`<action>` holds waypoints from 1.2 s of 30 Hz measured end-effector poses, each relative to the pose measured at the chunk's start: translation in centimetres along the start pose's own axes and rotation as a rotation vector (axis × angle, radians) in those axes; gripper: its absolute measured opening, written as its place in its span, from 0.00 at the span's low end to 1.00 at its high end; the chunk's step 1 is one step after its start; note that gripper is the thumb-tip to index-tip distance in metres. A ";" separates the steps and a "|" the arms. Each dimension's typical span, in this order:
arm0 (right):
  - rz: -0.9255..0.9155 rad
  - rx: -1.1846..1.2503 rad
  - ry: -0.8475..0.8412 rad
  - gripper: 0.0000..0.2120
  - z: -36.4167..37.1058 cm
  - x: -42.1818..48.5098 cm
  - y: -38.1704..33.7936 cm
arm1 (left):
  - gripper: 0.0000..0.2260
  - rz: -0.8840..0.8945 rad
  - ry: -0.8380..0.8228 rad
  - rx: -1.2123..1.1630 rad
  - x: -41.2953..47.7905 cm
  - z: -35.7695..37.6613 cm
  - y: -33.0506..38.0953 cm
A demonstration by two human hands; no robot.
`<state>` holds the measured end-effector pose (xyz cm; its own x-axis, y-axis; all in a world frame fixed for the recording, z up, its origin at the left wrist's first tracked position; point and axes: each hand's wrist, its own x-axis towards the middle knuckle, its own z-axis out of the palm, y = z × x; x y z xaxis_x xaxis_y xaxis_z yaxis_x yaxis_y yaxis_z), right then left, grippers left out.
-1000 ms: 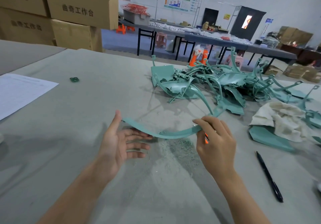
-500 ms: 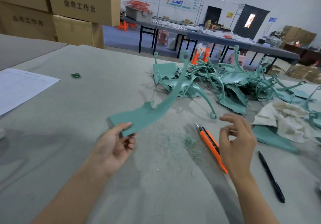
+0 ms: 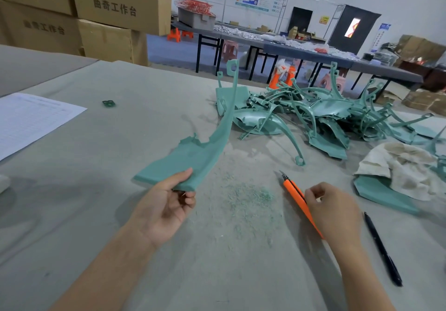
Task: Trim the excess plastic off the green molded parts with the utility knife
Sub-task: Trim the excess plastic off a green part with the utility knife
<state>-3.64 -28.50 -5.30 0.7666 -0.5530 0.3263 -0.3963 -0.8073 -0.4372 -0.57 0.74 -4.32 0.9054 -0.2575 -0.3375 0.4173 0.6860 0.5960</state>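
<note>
while the left hand (image 3: 166,204) pinches the wide flat end of a curved green molded part (image 3: 200,156), thumb on top and fingers curled beneath, the part's narrow arm sweeps up toward 1 o'clock and ends in a hooked loop. the right hand (image 3: 335,211), at 3 o'clock from the left, lies over the rear of the orange utility knife (image 3: 294,193), fingers curled round its handle; the knife rests on the desk (image 3: 72,190) with its blade tip pointing to 11 o'clock. green shavings (image 3: 251,195) lie scattered between the two hands. a pile of green molded parts (image 3: 313,117) sits at 12 o'clock from the knife. a black pen (image 3: 382,248) lies near the right hand at 4 o'clock, and a crumpled off-white cloth (image 3: 405,166) at 2 o'clock covers part of a flat green part (image 3: 383,196). a printed sheet (image 3: 29,120) lies at the view's 9 o'clock edge, a small green scrap (image 3: 108,103) near it.
</note>
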 end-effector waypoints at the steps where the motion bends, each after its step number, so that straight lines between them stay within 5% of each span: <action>1: -0.005 -0.005 -0.001 0.07 -0.1 0.0 0.0 | 0.08 -0.005 0.002 0.004 0.0 -0.1 0.0; 4: -0.068 -0.150 -0.179 0.16 -0.1 -0.1 0.2 | 0.09 -0.016 0.006 0.020 -0.1 -0.2 0.0; 8: -0.099 -0.172 -0.195 0.11 0.1 -0.1 0.4 | 0.09 -0.025 0.013 0.035 -0.1 -0.3 0.1; 15: -0.049 0.409 0.046 0.10 -0.7 -0.5 -0.6 | 0.10 -0.025 -0.002 0.088 -0.3 -0.4 0.1; 25: 0.000 1.044 -0.508 0.09 -0.2 -3.5 -6.1 | 0.15 0.123 -0.016 0.484 -0.7 0.2 -1.0; 30: 0.032 1.076 -0.465 0.24 0.3 -4.0 -6.8 | 0.12 0.084 -0.162 0.565 -1.0 0.4 -1.4; 36: 0.059 1.130 -0.480 0.14 0.2 -4.3 -6.8 | 0.14 -0.075 -0.252 0.445 -1.0 0.4 -1.3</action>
<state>-4.13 -20.62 -3.88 0.9651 -0.2582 0.0445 0.0409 -0.0193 -0.9990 -2.00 -0.11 -4.46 0.8396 -0.4886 -0.2376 0.4247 0.3176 0.8478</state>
